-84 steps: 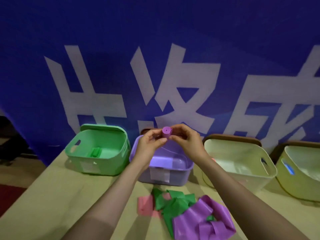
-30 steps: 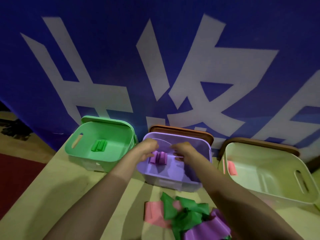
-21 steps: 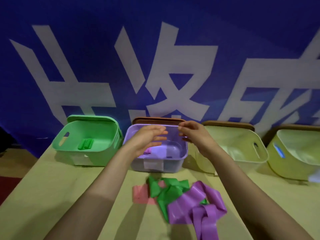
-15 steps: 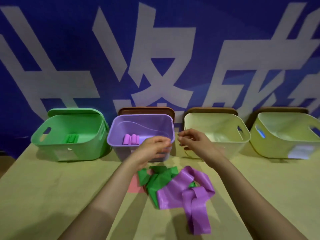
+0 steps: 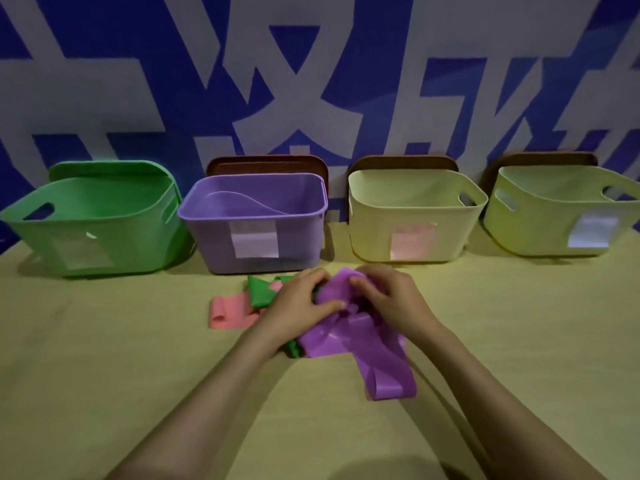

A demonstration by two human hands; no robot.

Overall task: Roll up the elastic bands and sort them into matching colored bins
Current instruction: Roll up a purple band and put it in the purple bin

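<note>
A loose purple elastic band (image 5: 367, 344) lies in a heap in the middle of the table, on top of a green band (image 5: 260, 292) and a pink band (image 5: 228, 311). My left hand (image 5: 298, 303) and my right hand (image 5: 388, 299) both lie on the far end of the purple band, fingers curled into its folds. Behind the heap stand a green bin (image 5: 97, 233), a purple bin (image 5: 256, 226), a cream bin with a pink label (image 5: 412, 220) and a yellow-green bin with a pale label (image 5: 561, 216). What the bins hold is hidden from this angle.
Lids lean upright behind the bins against a blue banner with large white characters. The yellow-green table (image 5: 104, 375) stretches out to the left, right and front of the heap.
Both hands placed a purple roll in the purple bin, drew back empty toward me, and came down on the loose purple band. The camera tilted lower.
</note>
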